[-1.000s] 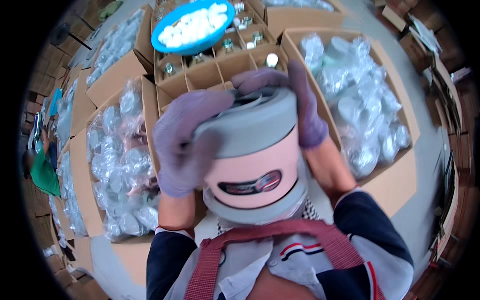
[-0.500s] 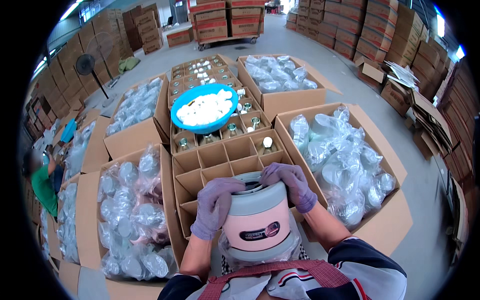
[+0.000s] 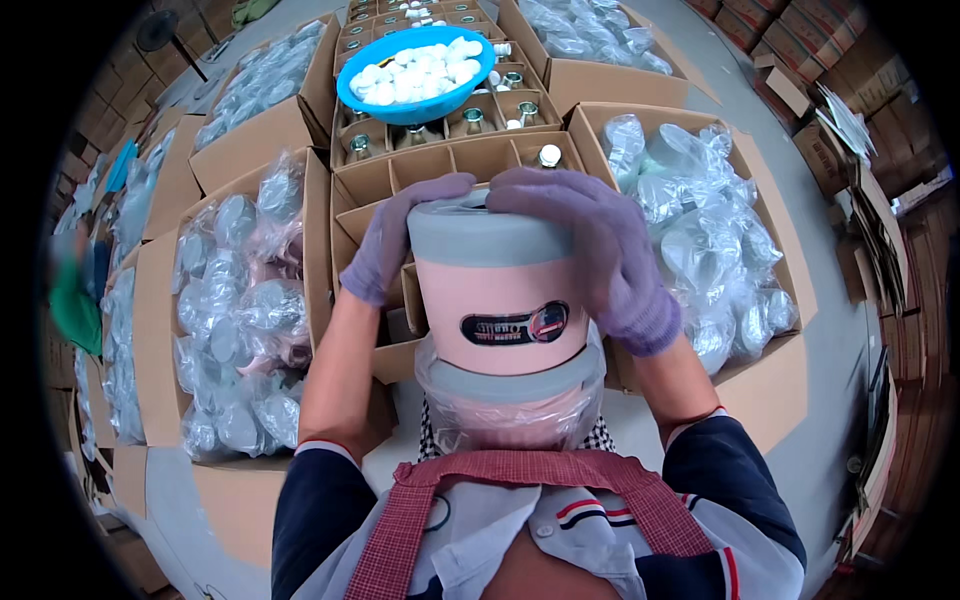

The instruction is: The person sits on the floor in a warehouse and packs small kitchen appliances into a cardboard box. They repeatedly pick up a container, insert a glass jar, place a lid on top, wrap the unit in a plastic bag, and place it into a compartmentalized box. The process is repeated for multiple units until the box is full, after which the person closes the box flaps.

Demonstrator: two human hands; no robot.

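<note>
A pink thermos jug body with a grey collar (image 3: pixel 500 310) is upright in front of my chest. My left hand (image 3: pixel 405 235), in a purple glove, grips the collar's left side. My right hand (image 3: pixel 605 240), gloved alike, wraps the right side, its fingers reaching over the top. Both hands partly hide the opening. Directly below the body is another grey-and-pink piece (image 3: pixel 510 405) in clear plastic; I cannot tell whether the two are joined. Just beyond my hands lies a divided carton (image 3: pixel 365 180), with one white-capped glass bottle (image 3: pixel 548 157) in its far right compartment.
A blue basin (image 3: pixel 415 112) of white caps rests on farther cartons of glass bottles. Open cartons of plastic-wrapped jug parts flank me at left (image 3: pixel 318 220) and right (image 3: pixel 590 150). A person in green (image 3: pixel 75 300) is at far left. Flattened cardboard (image 3: pixel 870 230) stands at right.
The jug body has come up, exposing the wrapped piece beneath it. My right hand has shifted from the top rim to its side. The view has tilted downward.
</note>
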